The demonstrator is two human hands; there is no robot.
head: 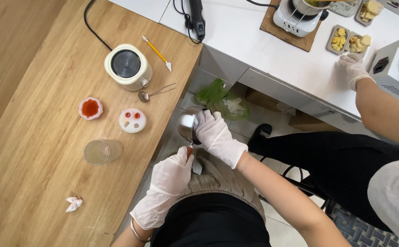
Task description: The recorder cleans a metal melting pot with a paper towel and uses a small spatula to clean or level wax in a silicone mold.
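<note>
Over the lap, both hands, steel pot (186, 124)

My hands sit off the wooden table's (35, 137) right edge, over my lap. Moving left onto the table, the glass (102, 152) is nearest in the way, w/ the white mold (132, 120) and the red-filled mold (90, 108) just beyond. Further up: the small strainer (156, 92), the cream melting pot (127, 67) and a yellow tool (156, 53). Bare wood runs along the far left and near the crumpled tissue (74, 203). To the right, another person's gloved hand (353, 68) and dark-trousered legs (341, 160) block the way.
</note>
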